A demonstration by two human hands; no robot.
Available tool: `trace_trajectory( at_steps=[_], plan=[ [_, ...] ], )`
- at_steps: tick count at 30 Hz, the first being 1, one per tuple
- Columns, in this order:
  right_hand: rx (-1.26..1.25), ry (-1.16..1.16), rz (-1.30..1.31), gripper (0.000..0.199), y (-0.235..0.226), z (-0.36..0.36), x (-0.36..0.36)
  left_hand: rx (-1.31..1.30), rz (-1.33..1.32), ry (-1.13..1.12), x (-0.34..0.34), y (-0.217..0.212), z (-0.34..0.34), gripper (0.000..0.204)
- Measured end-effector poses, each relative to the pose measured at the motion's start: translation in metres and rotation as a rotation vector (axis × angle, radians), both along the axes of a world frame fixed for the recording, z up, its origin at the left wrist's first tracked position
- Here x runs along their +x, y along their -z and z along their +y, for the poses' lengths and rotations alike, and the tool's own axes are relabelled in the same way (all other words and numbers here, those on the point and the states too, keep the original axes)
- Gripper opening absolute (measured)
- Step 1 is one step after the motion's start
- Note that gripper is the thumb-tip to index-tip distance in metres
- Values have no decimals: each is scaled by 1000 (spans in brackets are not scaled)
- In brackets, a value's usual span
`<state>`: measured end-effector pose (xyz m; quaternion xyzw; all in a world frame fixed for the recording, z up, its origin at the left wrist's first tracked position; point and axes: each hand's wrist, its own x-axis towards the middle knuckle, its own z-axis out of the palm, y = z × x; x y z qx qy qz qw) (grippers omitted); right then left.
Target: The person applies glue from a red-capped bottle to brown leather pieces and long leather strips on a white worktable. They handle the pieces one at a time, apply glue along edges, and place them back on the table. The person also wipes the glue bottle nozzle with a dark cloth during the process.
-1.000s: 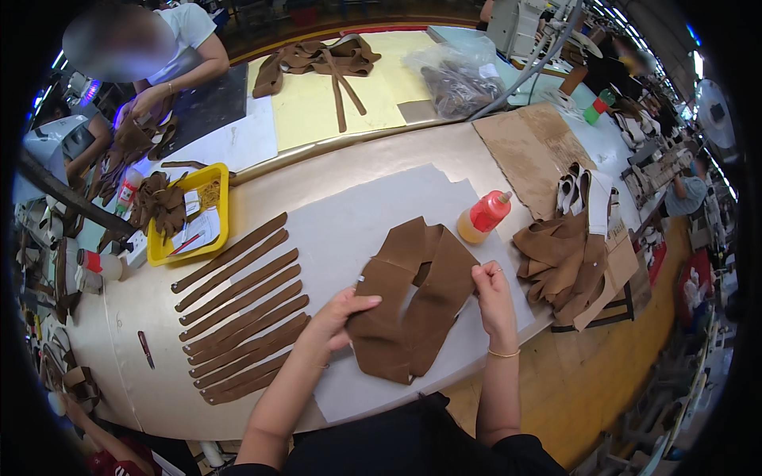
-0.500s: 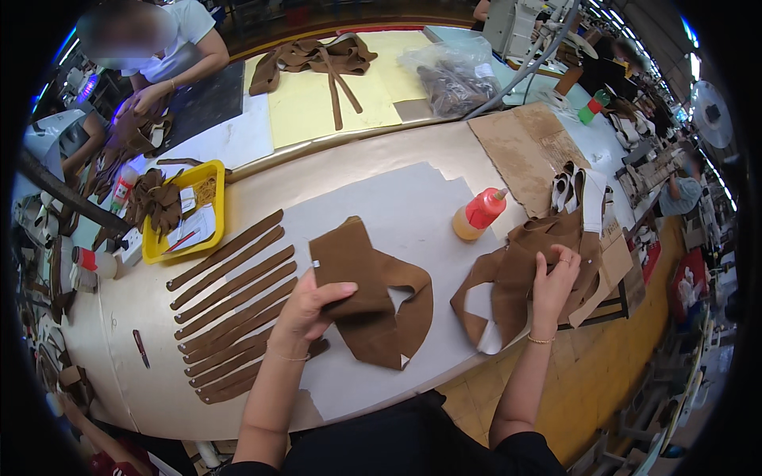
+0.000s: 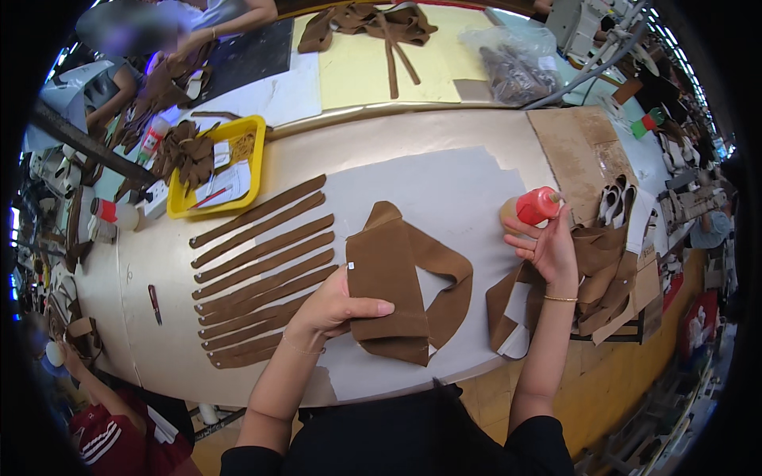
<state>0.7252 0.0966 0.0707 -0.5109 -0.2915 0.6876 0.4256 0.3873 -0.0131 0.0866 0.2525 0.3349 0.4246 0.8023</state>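
My left hand [image 3: 327, 305] grips the near-left edge of a brown fabric piece [image 3: 385, 278], thumb on top. A band of the same brown material loops out from its right side, and a small white tag shows on its left edge. My right hand [image 3: 552, 252] is at the squeeze bottle [image 3: 538, 206], which has a red upper part and a pale yellowish lower part. Its fingers are apart at the bottle's near side; a firm grip does not show. Several brown strips [image 3: 266, 274] lie in a row left of my left hand.
A pile of brown pieces [image 3: 603, 266] lies at the right, beside cardboard [image 3: 575, 143]. A yellow tray [image 3: 258, 163] with brown scraps stands far left, a pen [image 3: 155, 305] nearer. Across the table are a plastic bag [image 3: 516, 67] and another person's arm [image 3: 230, 28].
My right hand has left the brown pile and moved up to the squeeze bottle. My left hand still holds the brown fabric piece. The view has shifted, so the table appears moved.
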Motion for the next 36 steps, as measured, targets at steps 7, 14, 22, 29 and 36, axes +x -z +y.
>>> trace_trajectory(
  at_steps=[7, 14, 22, 29, 36],
  plan=[
    [294, -11, -146, 37, 7, -13, -8, -70, -59, -3, -2, 12, -6, 64],
    [827, 251, -160, 81, -33, -18, -27, -69, -78, -5, -8, 17, -4, 54],
    [941, 230, -76, 83, -52, -24, -31, 135, 194, 23, -4, 7, -6, 57],
    [875, 219, -46, 103, -55, -31, -41, 223, 345, 114, -3, -6, -10, 57],
    [876, 232, -253, 97, -47, -25, -37, -13, -18, -31, 4, -5, 0, 46]
  ],
)
